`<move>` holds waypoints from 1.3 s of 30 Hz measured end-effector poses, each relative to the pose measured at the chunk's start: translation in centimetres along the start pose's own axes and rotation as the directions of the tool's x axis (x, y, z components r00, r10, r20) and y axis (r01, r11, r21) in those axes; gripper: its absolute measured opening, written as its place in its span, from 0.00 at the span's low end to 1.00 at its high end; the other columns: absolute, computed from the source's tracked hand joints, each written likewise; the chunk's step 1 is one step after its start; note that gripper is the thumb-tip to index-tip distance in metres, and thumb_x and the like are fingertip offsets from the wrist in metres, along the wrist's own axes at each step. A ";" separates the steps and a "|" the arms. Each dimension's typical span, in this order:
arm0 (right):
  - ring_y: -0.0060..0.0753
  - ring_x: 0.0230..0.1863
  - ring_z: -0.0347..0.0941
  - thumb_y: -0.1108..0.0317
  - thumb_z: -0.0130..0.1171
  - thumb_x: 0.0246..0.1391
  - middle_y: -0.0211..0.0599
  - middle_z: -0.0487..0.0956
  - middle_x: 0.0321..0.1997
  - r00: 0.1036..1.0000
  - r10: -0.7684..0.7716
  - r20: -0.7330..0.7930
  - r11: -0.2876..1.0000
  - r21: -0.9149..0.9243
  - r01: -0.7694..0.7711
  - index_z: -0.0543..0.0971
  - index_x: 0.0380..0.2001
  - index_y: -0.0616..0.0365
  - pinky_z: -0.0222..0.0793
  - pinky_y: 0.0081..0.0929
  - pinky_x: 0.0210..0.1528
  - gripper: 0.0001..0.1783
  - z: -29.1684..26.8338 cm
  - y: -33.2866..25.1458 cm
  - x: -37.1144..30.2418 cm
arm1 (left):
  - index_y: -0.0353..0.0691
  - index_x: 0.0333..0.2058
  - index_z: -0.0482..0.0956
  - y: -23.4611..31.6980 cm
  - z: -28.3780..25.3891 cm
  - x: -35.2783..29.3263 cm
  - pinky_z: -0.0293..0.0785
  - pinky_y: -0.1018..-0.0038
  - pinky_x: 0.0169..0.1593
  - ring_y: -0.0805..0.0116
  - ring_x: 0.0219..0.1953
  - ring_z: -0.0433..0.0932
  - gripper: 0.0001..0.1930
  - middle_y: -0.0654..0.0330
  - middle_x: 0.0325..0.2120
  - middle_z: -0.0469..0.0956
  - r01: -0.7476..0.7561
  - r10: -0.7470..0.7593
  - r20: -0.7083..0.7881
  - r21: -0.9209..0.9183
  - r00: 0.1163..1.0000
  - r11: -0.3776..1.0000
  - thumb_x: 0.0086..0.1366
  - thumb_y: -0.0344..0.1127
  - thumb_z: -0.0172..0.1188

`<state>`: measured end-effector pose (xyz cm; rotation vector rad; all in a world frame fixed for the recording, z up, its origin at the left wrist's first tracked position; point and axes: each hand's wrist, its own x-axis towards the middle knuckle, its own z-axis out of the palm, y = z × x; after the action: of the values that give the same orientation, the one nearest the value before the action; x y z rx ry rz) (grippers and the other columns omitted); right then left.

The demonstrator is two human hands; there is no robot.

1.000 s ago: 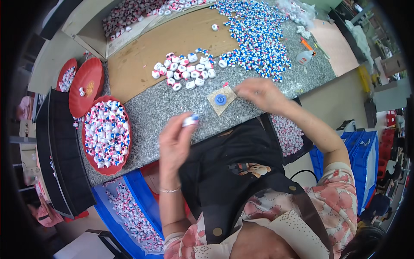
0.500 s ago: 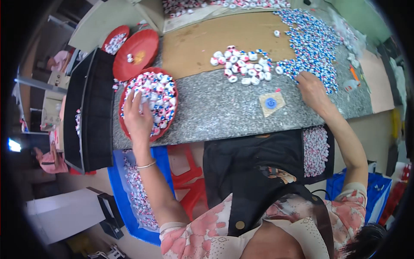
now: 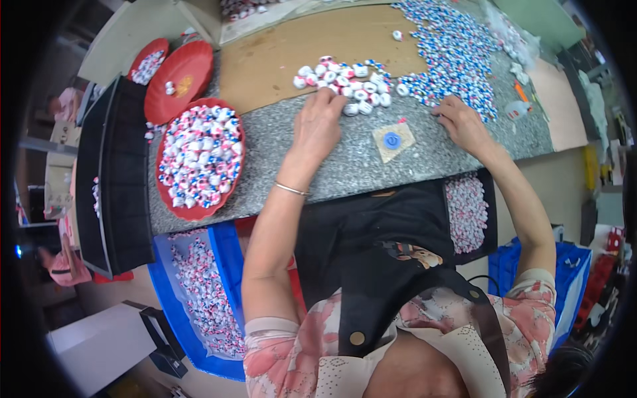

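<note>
My left hand (image 3: 317,126) reaches to the near edge of a loose pile of rounded white pieces with pink parts (image 3: 361,86). Its fingers are bent together over the pile's front left, and their tips hide whatever is between them. At the near edge of a wide spread of small blue, white and pink pieces (image 3: 458,60) is my right hand (image 3: 468,129), thumb and fingers pinched; what they hold is too small to name. Between the hands, a round blue piece (image 3: 392,140) sits on a tan diamond-shaped pad (image 3: 386,154) on the speckled grey tabletop (image 3: 272,156).
A red scalloped bowl (image 3: 200,212) heaped with white, pink and blue pieces stands left, with two red dishes (image 3: 192,61) behind it. A black bin (image 3: 126,179) borders the table's left end. Cardboard (image 3: 259,66) lies at the back; an orange-handled tool (image 3: 521,91) lies right.
My left hand has left the red bowl and moved right to the pile of white pieces. My right hand stays by the small blue pieces. The whole view has shifted slightly.
</note>
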<state>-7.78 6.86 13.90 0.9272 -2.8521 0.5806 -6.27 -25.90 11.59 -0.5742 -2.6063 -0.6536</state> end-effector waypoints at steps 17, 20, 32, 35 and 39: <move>0.52 0.35 0.76 0.76 0.59 0.50 0.45 0.76 0.34 0.987 -0.084 0.135 0.995 0.058 0.076 0.79 0.33 0.63 0.72 0.41 0.36 0.06 -0.4 -4.0 -1.5 | 0.34 0.46 0.74 6.9 -2.2 -10.0 0.72 0.80 0.45 0.76 0.42 0.74 0.14 0.61 0.42 0.74 0.311 -0.460 0.293 -0.950 0.838 -0.038 0.62 0.20 0.59; 0.51 0.35 0.76 0.76 0.58 0.51 0.45 0.76 0.35 0.992 -0.036 0.124 0.999 0.015 0.034 0.78 0.35 0.63 0.72 0.40 0.37 0.07 0.0 -4.3 -1.9 | 0.33 0.48 0.73 7.8 -2.8 -9.9 0.74 0.78 0.46 0.74 0.43 0.76 0.14 0.59 0.45 0.75 0.348 -0.434 0.419 -0.907 0.798 -0.235 0.63 0.22 0.59; 0.50 0.41 0.73 0.80 0.56 0.49 0.46 0.73 0.39 0.970 -0.244 0.014 0.969 -0.025 0.244 0.74 0.38 0.63 0.70 0.40 0.41 0.11 0.9 -4.3 -2.7 | 0.32 0.53 0.72 7.5 -2.5 -10.7 0.75 0.77 0.48 0.72 0.45 0.77 0.19 0.58 0.45 0.76 0.303 -0.395 0.356 -0.934 0.847 -0.190 0.63 0.19 0.58; 0.49 0.39 0.74 0.76 0.58 0.50 0.46 0.74 0.37 0.986 -0.154 0.057 0.986 0.078 0.150 0.75 0.39 0.62 0.70 0.40 0.39 0.11 -0.5 -4.7 -2.4 | 0.31 0.53 0.73 7.7 -2.8 -10.7 0.75 0.77 0.49 0.72 0.45 0.78 0.19 0.59 0.44 0.76 0.287 -0.417 0.316 -0.949 0.852 -0.133 0.63 0.19 0.58; 0.50 0.35 0.75 0.73 0.61 0.49 0.44 0.75 0.32 0.979 -0.123 0.160 0.992 -0.020 0.127 0.77 0.36 0.61 0.71 0.41 0.36 0.09 -1.8 -5.0 -2.0 | 0.29 0.51 0.74 7.4 -3.0 -10.4 0.75 0.78 0.51 0.72 0.44 0.78 0.19 0.59 0.46 0.73 0.336 -0.348 0.378 -0.925 0.858 -0.174 0.61 0.17 0.59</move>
<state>-3.30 4.88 16.80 1.1880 -2.9018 0.4692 6.79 -24.44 11.84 -0.0782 -1.6026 -2.8855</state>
